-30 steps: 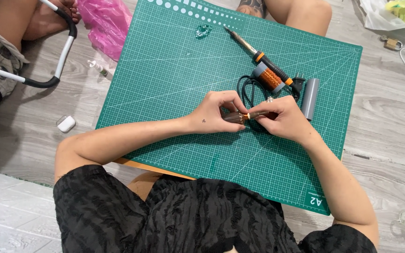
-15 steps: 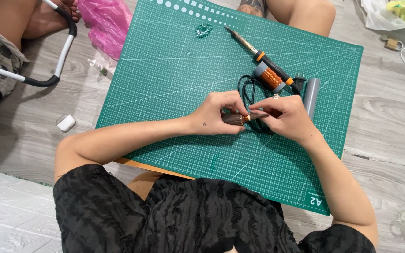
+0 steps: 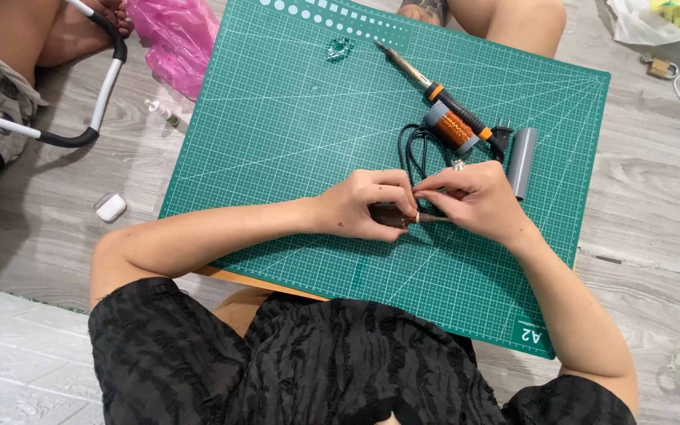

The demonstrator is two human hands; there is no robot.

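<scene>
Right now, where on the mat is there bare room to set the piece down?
The green cutting mat is bare left of the soldering iron, above the left hand. Its near right corner is free too. Crowded: the iron, copper wire spool, black cord and grey tube above the right hand.

Bright even indoor light, soft faint shadows, sharp focus throughout, no glare, slight wide-angle stretch at edges
</scene>
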